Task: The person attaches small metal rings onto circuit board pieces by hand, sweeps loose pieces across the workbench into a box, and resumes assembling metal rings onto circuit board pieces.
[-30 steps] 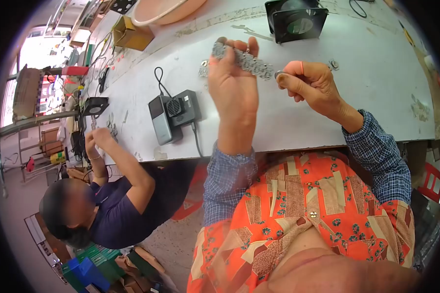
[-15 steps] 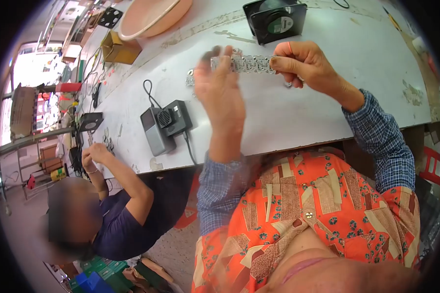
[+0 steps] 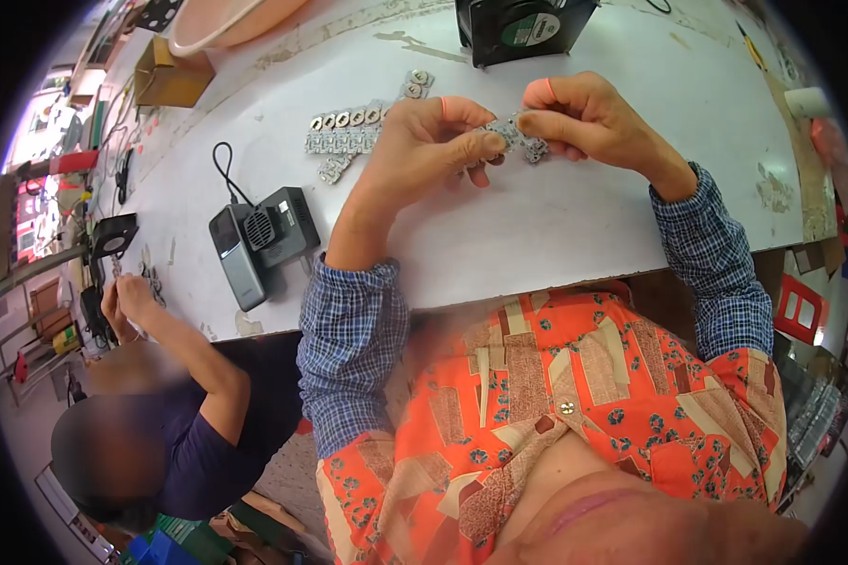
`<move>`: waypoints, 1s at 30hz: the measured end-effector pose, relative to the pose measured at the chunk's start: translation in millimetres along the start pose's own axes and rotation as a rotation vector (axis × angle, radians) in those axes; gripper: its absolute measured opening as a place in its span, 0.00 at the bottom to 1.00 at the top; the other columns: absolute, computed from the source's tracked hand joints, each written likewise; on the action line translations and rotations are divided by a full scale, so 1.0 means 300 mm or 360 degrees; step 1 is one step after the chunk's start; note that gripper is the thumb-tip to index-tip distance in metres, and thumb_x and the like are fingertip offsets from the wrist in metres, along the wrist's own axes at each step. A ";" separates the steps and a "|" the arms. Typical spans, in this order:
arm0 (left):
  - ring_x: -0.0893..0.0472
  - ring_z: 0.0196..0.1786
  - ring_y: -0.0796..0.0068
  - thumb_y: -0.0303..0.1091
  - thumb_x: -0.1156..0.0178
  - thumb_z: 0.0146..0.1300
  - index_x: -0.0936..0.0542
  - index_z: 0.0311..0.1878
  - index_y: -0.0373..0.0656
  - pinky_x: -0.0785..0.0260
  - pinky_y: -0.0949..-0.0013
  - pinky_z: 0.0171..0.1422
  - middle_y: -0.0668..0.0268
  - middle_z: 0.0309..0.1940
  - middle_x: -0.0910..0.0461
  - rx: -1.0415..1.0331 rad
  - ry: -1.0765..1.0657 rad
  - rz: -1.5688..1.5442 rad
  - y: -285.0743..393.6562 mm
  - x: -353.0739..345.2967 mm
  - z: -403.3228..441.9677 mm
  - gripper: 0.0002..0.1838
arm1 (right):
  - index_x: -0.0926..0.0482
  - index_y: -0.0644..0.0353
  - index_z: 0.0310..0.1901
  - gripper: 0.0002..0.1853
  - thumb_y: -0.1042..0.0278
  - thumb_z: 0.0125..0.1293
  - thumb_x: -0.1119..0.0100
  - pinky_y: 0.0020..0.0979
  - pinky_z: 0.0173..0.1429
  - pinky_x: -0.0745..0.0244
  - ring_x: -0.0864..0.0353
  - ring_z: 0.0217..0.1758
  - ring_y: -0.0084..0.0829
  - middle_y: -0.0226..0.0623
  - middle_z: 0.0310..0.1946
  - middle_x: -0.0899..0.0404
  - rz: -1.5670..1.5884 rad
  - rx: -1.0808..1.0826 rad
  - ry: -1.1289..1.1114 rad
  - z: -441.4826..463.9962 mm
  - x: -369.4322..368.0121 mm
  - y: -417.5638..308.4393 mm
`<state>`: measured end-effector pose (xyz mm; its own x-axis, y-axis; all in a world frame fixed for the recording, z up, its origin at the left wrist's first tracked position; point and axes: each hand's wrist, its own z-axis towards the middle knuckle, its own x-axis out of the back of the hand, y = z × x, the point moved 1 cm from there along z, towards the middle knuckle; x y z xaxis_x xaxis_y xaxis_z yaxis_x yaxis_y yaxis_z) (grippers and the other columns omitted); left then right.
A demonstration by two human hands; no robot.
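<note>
Between my hands is a small strip of grey-white circuit boards [image 3: 513, 135], partly covered by the fingers. My left hand [image 3: 410, 151] pinches its left end, with the thumb along the near side. My right hand [image 3: 589, 122] grips the other end between thumb and bent index finger. Each hand wears an orange band on a finger. Left of my left hand, and partly hidden by it, lie more board strips [image 3: 341, 141] with round metal parts. One short piece [image 3: 416, 83] sits at an angle behind them.
A black fan [image 3: 528, 33] stands behind my hands. A dark power bank [image 3: 240, 259] and a small blower [image 3: 278, 226] with a looped cord lie to the left. Farther back are a pink basin [image 3: 221, 24] and a cardboard box [image 3: 170, 75]. A co-worker [image 3: 203, 395] sits at left.
The strip, stretched out flat before, now shows as a shorter bunch between the fingers. My left hand, blurred and raised earlier, has settled on its end. The view has shifted, revealing more boards.
</note>
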<state>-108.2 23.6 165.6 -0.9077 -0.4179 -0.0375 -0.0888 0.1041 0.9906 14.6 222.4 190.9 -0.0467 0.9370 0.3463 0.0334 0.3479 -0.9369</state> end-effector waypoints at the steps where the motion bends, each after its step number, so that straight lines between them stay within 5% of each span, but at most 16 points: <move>1: 0.16 0.27 0.82 0.34 0.29 0.66 0.14 0.44 0.38 0.31 0.81 0.24 0.65 0.31 0.12 -0.0021 -0.0027 -0.0093 -0.004 -0.014 -0.002 0.10 | 0.20 0.59 0.33 0.14 0.61 0.76 0.42 0.17 0.21 0.39 0.33 0.17 0.12 0.22 0.18 0.28 -0.0036 0.0052 -0.0009 -0.012 0.004 -0.004; 5: 0.16 0.25 0.80 0.32 0.33 0.68 0.16 0.45 0.38 0.32 0.80 0.23 0.60 0.32 0.13 -0.0039 -0.0162 -0.0548 0.011 -0.055 -0.036 0.08 | 0.22 0.58 0.32 0.14 0.60 0.76 0.43 0.20 0.19 0.38 0.32 0.18 0.13 0.25 0.19 0.27 0.0815 -0.0187 -0.0259 -0.058 0.019 -0.030; 9: 0.16 0.27 0.76 0.28 0.36 0.69 0.17 0.47 0.36 0.30 0.78 0.23 0.55 0.34 0.13 -0.0104 -0.0122 -0.0778 0.010 -0.065 -0.027 0.08 | 0.24 0.58 0.32 0.15 0.60 0.77 0.45 0.19 0.17 0.42 0.37 0.14 0.14 0.24 0.18 0.30 0.1625 -0.0440 -0.0120 -0.061 -0.038 0.017; 14: 0.15 0.32 0.78 0.23 0.35 0.66 0.17 0.46 0.32 0.27 0.77 0.28 0.60 0.36 0.12 -0.0556 0.0489 -0.0145 0.006 -0.100 -0.032 0.07 | 0.21 0.57 0.34 0.14 0.58 0.76 0.41 0.18 0.18 0.39 0.34 0.15 0.13 0.23 0.18 0.29 0.1014 -0.0282 0.0195 -0.075 -0.019 0.019; 20: 0.18 0.27 0.76 0.19 0.33 0.58 0.17 0.44 0.37 0.27 0.73 0.28 0.62 0.32 0.14 -0.1100 0.0614 0.0699 -0.005 -0.123 -0.011 0.11 | 0.19 0.59 0.36 0.13 0.58 0.76 0.39 0.17 0.20 0.37 0.32 0.17 0.10 0.22 0.19 0.27 0.0554 -0.0146 0.0376 -0.087 -0.029 0.006; 30: 0.20 0.23 0.73 0.17 0.33 0.57 0.19 0.41 0.38 0.30 0.72 0.24 0.62 0.29 0.17 -0.1187 0.0815 0.0823 -0.022 -0.144 0.007 0.10 | 0.19 0.58 0.34 0.13 0.59 0.75 0.39 0.17 0.21 0.38 0.33 0.17 0.10 0.21 0.18 0.27 0.0498 -0.0189 0.0380 -0.077 -0.025 0.020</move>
<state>-69.2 42.8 160.3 -0.4647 -0.8322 0.3024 0.6955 -0.1316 0.7064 38.2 218.0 183.8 0.2167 0.9744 0.0598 0.1247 0.0331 -0.9916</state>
